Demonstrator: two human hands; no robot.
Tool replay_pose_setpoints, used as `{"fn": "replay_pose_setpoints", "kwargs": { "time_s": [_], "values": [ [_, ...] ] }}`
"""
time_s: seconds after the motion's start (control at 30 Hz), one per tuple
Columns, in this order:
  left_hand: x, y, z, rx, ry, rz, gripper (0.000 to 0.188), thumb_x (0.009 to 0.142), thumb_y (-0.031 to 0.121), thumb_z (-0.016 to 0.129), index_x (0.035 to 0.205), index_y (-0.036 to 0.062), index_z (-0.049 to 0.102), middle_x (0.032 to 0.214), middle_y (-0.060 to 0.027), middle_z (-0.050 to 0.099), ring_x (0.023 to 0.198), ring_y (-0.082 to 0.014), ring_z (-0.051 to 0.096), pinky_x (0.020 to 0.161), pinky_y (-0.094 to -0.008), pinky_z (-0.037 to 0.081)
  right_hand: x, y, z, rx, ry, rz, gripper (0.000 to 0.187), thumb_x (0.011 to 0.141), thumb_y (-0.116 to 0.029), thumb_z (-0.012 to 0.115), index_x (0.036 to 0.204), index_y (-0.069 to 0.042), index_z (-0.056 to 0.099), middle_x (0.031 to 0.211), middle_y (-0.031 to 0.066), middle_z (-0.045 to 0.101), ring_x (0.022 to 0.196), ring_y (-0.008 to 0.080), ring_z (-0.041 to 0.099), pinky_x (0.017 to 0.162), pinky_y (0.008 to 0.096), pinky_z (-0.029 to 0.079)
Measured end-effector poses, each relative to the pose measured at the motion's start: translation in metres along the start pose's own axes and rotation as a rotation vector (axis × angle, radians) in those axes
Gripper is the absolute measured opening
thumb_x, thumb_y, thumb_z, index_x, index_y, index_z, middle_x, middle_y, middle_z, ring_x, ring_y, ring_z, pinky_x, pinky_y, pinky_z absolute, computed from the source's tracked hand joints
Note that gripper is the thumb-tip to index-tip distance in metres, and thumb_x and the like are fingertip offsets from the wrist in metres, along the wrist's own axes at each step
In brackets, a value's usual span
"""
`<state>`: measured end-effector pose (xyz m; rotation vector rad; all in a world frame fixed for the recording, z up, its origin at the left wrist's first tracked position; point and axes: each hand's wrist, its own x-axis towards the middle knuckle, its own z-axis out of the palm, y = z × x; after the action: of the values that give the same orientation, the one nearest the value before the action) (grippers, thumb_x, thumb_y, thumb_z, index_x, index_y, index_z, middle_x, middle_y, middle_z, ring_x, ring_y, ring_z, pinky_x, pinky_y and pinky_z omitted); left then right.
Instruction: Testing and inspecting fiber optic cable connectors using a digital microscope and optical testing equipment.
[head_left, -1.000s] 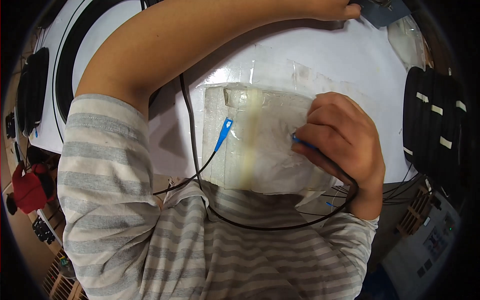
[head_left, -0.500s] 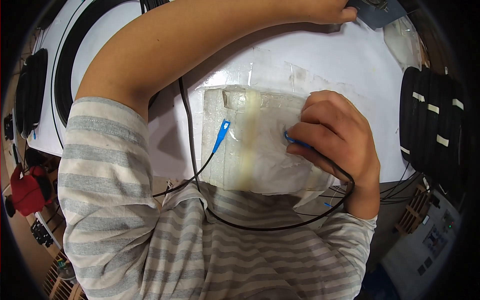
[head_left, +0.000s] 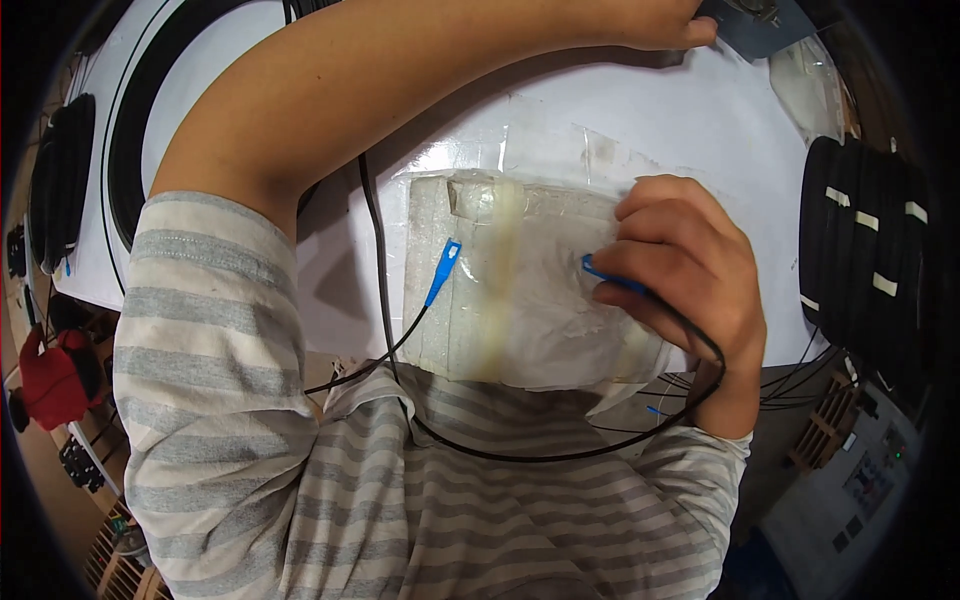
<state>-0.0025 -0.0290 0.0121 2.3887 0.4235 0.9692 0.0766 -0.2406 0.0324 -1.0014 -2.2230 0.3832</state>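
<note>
Two blue connectors are in play on this white table (head_left: 700,120). Right hand (head_left: 685,275) is curled closed, fingertips pinching one blue connector (head_left: 600,270) at the right edge of the white foam pad (head_left: 520,290). Only its tip shows past the fingers, pointing left and slightly up, toward the middle of the pad. Its black cable (head_left: 560,455) runs out of the fist, drops off the table edge and loops back across the striped shirt (head_left: 400,500).

Over on the left side of the pad lies the second blue connector (head_left: 443,272), loose, nobody touching it. Long axis runs steeply, tip up and a touch right, tail down-left where its thin black lead trails off the pad. It sits well left of the right hand, with a yellowish strip (head_left: 500,270) of tape or glue between them. The right hand is plainly the nearer one.

Left hand (head_left: 660,25) is stretched far across to the top of the table, well apart from the pad, resting by a dark grey object (head_left: 760,30) at the rim. Whether it grips anything I cannot tell; the fingers are cut off at the frame edge.

Black cable coils (head_left: 860,260) stack up on the right.
</note>
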Motion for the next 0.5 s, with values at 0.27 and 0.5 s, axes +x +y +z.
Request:
{"fn": "replay_pose_setpoints", "kwargs": {
  "time_s": [0.27, 0.5],
  "values": [
    [0.000, -0.004, 0.003, -0.003, 0.043, 0.019, 0.074, 0.085, 0.008, 0.068, 0.149, 0.0049, 0.031, 0.149, -0.0277, 0.044, 0.114, -0.0519, 0.063, 0.096, -0.0561, 0.052, 0.003, -0.002, 0.004, 0.062, -0.088, -0.009, 0.032, 0.064, -0.012, 0.089, 0.089, -0.005, 0.071, 0.090, 0.0062, 0.062, 0.090, 0.0291, 0.066, 0.072, 0.0392, 0.054],
    [0.003, -0.001, 0.004, -0.030, 0.004, 0.006, 0.074, 0.085, 0.008, 0.068, 0.149, 0.0052, 0.031, 0.149, -0.0278, 0.043, 0.115, -0.0523, 0.062, 0.097, -0.0558, 0.052, -0.006, -0.001, -0.009, 0.062, -0.027, 0.027, 0.032, 0.063, -0.010, 0.089, 0.088, -0.005, 0.069, 0.090, 0.0086, 0.061, 0.089, 0.0305, 0.066, 0.072, 0.0404, 0.054]
  ]
}}
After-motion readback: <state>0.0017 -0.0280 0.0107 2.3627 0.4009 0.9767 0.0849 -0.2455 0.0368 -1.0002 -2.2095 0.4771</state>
